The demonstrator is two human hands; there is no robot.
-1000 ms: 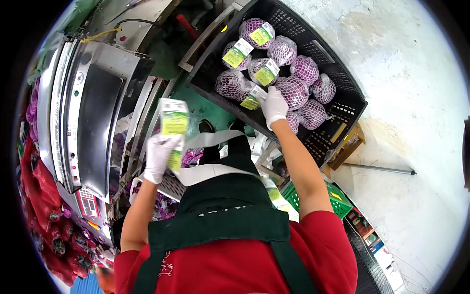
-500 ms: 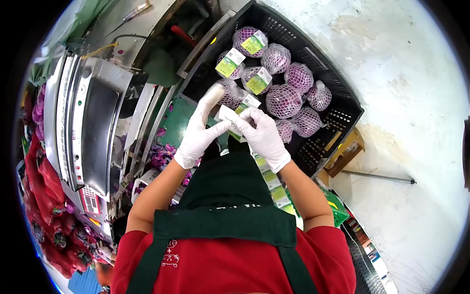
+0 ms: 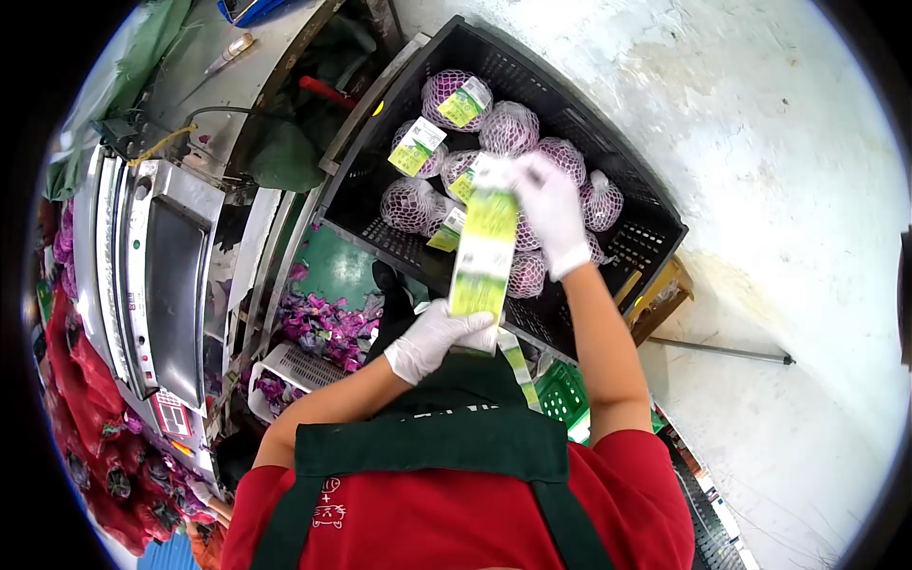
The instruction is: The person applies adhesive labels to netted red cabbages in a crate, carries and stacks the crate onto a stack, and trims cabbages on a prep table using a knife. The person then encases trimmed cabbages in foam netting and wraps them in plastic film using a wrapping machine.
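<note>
Head view: our left hand (image 3: 435, 340) pinches labels (image 3: 482, 261) at six o'clock; we cannot tell if our right hand (image 3: 553, 214), at two, grips

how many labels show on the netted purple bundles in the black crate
4: the top label; a label below and left of it; a label partly covered by the held strip; the lowest label, left of the strip. The strip and right hand may hide more.

On my screen I see the left hand (image 3: 439, 337) near six o'clock, thumb and fingers closed, left forearm (image 3: 332, 403) angled toward two. My right hand (image 3: 551, 209) is near two o'clock, fingers blurred, right forearm (image 3: 602, 337) angled toward eleven.
</note>
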